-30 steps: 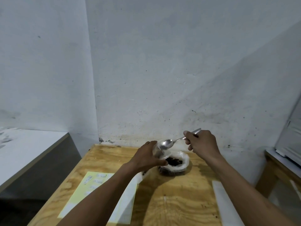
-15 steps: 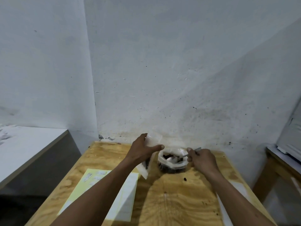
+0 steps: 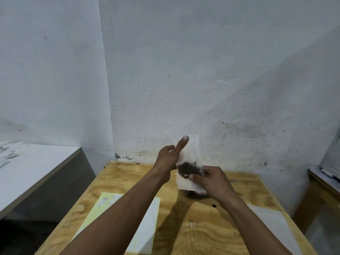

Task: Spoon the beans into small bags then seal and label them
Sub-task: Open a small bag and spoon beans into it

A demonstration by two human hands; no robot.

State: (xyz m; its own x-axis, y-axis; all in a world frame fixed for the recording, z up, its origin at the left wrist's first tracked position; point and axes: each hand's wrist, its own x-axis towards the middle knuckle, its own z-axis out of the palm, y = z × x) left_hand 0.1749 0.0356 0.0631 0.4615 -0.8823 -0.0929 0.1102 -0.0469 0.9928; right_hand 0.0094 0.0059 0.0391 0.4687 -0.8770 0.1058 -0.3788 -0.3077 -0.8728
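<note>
A small clear plastic bag (image 3: 189,153) is held upright above the far middle of the wooden table (image 3: 211,236). A dark clump of beans (image 3: 187,169) sits in its lower part. My left hand (image 3: 170,157) holds the bag's left edge, forefinger stretched up along it. My right hand (image 3: 211,179) pinches the bag's lower right part beside the beans. The bean container (image 3: 196,194) stands right below the bag and is mostly hidden by it and my right hand. No spoon is in sight.
A yellow label sheet (image 3: 110,208) and a white sheet (image 3: 147,223) lie at the front left. One loose bean (image 3: 214,205) lies near the container. A pale strip (image 3: 266,218) lies at the right. A white counter (image 3: 36,162) stands left, a wooden side table (image 3: 323,186) right.
My right hand has left the spoon, which is no longer visible, and moved to the bag. The left hand has raised the bag above the container, and it now shows beans inside.
</note>
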